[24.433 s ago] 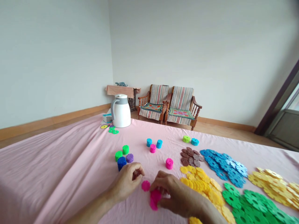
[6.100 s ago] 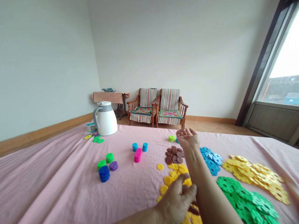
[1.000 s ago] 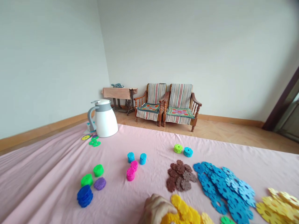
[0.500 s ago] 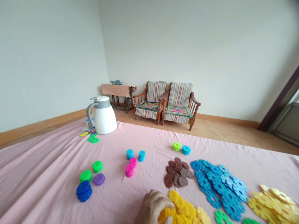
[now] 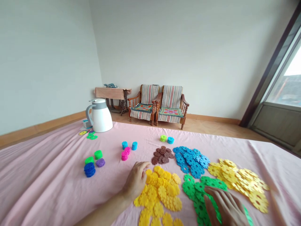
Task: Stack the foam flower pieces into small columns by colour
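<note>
My left hand (image 5: pixel 136 179) rests at the left edge of a heap of yellow snowflake discs (image 5: pixel 162 191), its fingers curled inward; whether a disc is inside them is hidden. On the right, my right hand (image 5: pixel 225 205) lies over a heap of green snowflake discs (image 5: pixel 199 188) with its fingers stretched out and touching them. Brown snowflake discs (image 5: pixel 162 154) form a small heap beyond the yellow ones. Blue snowflake discs (image 5: pixel 191 158) spread behind the green heap, and pale golden-yellow discs (image 5: pixel 237 177) lie to its right.
Small stacks of discs stand on the pink cloth: dark blue (image 5: pixel 89 169), purple (image 5: pixel 100 162), bright green (image 5: pixel 98 154), pink (image 5: pixel 125 153) and light blue (image 5: pixel 134 145). A white thermos jug (image 5: pixel 101 117) stands at the far left. Two wooden armchairs (image 5: pixel 169 108) are beyond the table.
The view has turned right and down, showing more of the heaps. My right hand has come into view over the green discs. My left hand remains by the yellow heap.
</note>
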Tool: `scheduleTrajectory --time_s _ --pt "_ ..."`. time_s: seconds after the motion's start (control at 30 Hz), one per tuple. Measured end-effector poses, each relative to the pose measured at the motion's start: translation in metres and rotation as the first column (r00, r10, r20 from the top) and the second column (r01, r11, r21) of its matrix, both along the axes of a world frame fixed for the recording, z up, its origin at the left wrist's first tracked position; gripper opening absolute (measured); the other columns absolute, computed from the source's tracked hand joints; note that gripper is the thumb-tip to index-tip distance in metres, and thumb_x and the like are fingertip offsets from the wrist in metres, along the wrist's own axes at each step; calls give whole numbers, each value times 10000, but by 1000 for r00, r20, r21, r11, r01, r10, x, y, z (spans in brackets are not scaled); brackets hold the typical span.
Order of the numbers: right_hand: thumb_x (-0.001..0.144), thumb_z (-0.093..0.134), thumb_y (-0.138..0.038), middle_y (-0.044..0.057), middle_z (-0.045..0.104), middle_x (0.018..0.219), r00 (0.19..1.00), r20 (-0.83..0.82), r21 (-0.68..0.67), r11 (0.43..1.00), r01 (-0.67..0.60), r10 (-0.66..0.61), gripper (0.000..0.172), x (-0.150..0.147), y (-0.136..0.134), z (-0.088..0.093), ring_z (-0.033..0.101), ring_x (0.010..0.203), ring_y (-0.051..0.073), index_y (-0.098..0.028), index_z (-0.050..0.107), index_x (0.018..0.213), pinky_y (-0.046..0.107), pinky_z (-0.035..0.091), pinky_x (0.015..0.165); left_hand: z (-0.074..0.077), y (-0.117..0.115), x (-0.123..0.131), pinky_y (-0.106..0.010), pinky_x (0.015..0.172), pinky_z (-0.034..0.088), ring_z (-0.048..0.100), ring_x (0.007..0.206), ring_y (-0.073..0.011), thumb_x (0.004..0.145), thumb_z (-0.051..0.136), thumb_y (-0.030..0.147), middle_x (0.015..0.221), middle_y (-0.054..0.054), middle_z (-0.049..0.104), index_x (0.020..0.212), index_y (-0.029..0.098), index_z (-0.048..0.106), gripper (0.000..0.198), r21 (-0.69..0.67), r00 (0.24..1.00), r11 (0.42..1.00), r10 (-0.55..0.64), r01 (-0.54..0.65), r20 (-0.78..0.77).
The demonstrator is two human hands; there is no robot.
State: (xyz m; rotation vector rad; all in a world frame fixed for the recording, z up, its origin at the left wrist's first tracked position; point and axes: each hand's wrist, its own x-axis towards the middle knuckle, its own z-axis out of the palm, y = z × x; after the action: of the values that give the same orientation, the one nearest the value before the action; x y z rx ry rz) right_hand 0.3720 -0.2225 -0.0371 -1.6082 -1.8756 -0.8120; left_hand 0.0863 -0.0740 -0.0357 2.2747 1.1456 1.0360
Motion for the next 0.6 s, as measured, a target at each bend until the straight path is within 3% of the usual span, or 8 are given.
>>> scheduleTrajectory --time_s 0.2,0.43,0.6 --pt "859 442 -309 31 659 789 995 -97 1 1000 -9 9 172 -15 0 13 594 738 184 -208 580 842 316 418 695 4 -9 3 -296 849 448 565 926 -153 732 335 -18 953 -42 626 1046 185 578 446 28 992 992 -125 126 -29" --pt "875 410 -297 15 626 734 991 -134 -29 1000 -4 0 184 -18 0 15 572 708 175 -217 553 791 310 398 683 8 -12 5 -257 808 455 587 859 -133 745 354 -7 881 -24 641 985 191 598 395 8 960 961 -277 277 -31" --pt "871 423 -285 15 622 749 992 -122 -52 998 -18 11 157 -15 2 7 572 711 170 -216 554 816 305 404 683 9 -12 4 -278 826 456 575 911 -153 793 345 40 938 -49 624 979 183 588 338 22 982 982 -187 187 1"
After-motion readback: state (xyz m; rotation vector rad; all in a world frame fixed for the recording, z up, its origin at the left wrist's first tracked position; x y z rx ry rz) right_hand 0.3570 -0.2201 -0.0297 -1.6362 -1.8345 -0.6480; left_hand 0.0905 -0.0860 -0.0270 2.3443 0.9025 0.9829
